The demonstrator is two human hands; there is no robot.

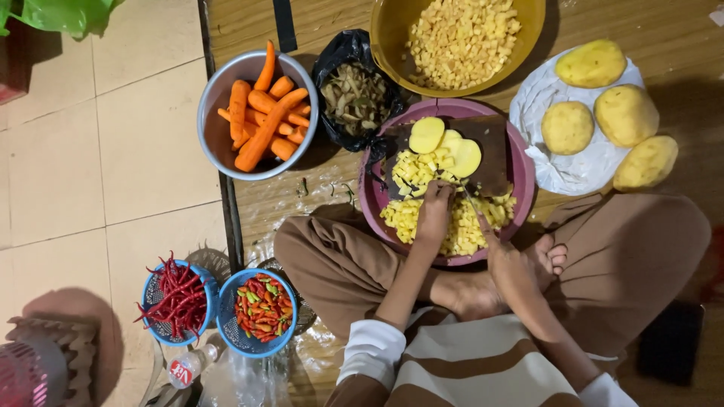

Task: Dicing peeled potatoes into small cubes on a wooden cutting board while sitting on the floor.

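Left hand (435, 213) pins potato strips (413, 170) on cutting board (490, 151); right hand (507, 260) grips, probably, a knife (471, 205). Potato firm, wet-slippery: hold from above.

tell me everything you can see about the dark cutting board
The dark brown rectangular wooden cutting board lies across the round pink plastic basin, tilted a little. Pale yellow peeled potato slices and a heap of small yellow potato cubes sit on it. The left hand presses on the cubes at its near edge, while the right hand holds a thin knife beside them.
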